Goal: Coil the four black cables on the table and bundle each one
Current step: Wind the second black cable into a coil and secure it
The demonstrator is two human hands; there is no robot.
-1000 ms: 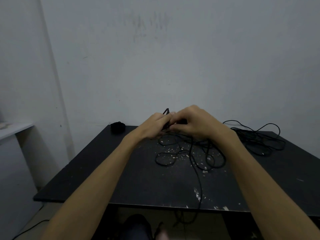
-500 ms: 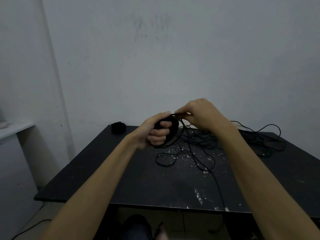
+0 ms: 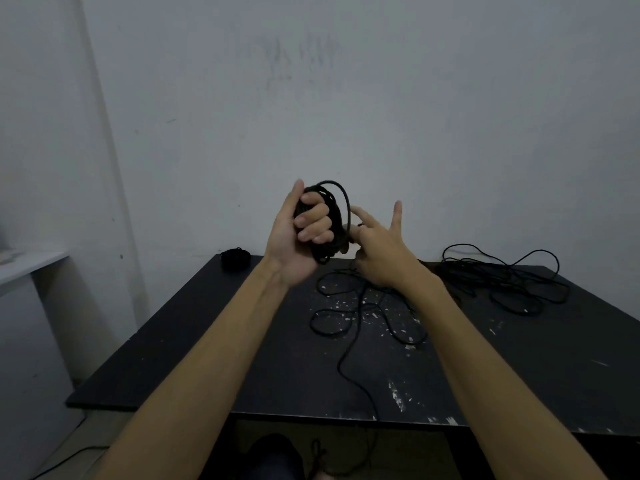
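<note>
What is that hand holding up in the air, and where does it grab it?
The left hand grips a coil of black cable, with its fingers curled through the middle of the loops. The right hand touches the coil's side, fingers spread.

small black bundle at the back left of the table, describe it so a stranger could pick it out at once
Start at the black table and follow its left edge to the far corner by the wall. The small black bundle sits there alone, compact and wound tight, unlike the loose cable sprawled mid-table and the loose pile far right.
</note>
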